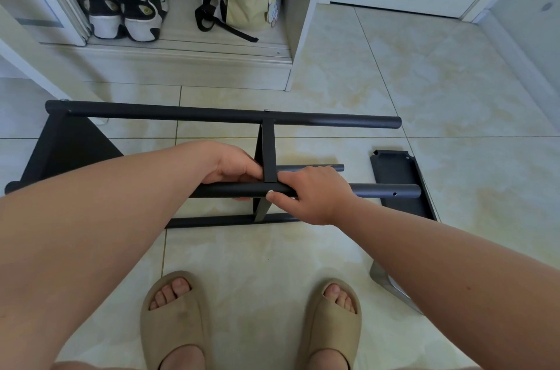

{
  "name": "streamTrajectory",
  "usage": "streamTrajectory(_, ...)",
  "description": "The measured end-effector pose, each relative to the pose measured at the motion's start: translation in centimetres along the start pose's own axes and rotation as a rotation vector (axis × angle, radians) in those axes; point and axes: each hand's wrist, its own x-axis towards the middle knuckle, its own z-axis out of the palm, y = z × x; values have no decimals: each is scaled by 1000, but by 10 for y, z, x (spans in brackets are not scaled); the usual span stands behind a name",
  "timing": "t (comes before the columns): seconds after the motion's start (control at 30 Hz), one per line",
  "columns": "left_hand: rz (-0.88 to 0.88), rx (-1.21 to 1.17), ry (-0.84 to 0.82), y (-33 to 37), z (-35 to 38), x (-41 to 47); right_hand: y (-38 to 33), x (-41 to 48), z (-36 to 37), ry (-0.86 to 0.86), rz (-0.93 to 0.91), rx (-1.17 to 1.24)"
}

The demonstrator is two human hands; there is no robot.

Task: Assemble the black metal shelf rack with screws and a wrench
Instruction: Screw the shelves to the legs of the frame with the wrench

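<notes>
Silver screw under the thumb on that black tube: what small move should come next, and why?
Probably turn the screw in further by finger. The right hand has its thumb at the screw head, which shows on the black tube where the shelf panel crosses; the left hand grips at that joint.

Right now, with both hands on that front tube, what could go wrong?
The screw under the thumb of the right hand seems seated by finger only; it may drop and roll across the floor. The left hand grips the tube right beside the bracket, so fingers could get pinched. Open-toed slippers stand just below the tube if it slips.
</notes>
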Motion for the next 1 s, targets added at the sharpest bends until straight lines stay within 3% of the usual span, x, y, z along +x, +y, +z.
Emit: streamTrajectory(1.0, 73, 14, 30, 2, 0, 2, 1, 0, 0, 6, -8, 20)
